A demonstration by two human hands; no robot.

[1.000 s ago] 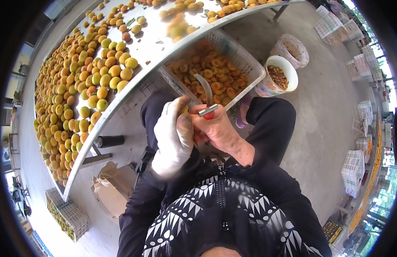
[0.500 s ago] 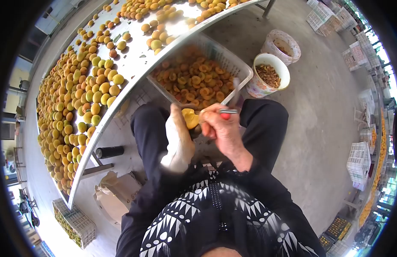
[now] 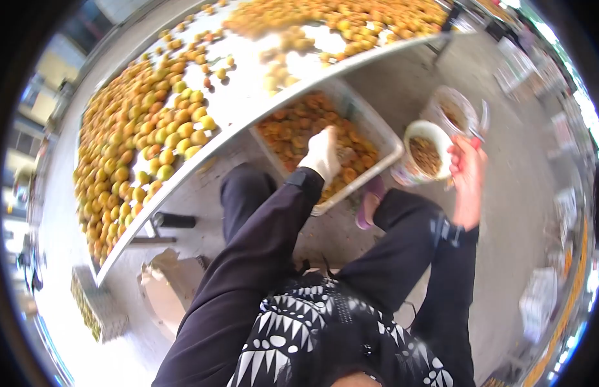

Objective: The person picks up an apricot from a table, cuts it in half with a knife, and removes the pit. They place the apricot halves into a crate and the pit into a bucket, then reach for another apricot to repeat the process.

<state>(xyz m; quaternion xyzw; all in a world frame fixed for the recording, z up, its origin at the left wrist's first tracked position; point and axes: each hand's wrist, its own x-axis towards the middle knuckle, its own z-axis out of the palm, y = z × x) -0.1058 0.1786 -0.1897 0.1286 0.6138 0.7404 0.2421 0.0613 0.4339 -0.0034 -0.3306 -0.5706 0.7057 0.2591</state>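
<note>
My left hand (image 3: 322, 155), in a pale glove, is over the crate (image 3: 391, 155) of halved orange fruit (image 3: 286, 129). Its fingers are partly hidden and blurred, so I cannot tell whether it holds anything. Out to the right, my right hand (image 3: 467, 164) is closed round a small tool (image 3: 483, 122) with a red handle and a metal end pointing up. That hand is beside the rim of the white bucket (image 3: 410, 169), which has brown pits (image 3: 425, 155) inside.
Whole yellow and orange fruit (image 3: 138, 138) covers much of the white table (image 3: 215, 143) at the upper left. A second bucket (image 3: 453, 97) stands behind the first. A crate (image 3: 99, 306) and a torn cardboard box (image 3: 167, 287) are on the floor at the lower left.
My hands have moved apart from the opened yellow fruit between them. The left went over the crate, and the right went with the tool to the bucket. The view has shifted.
</note>
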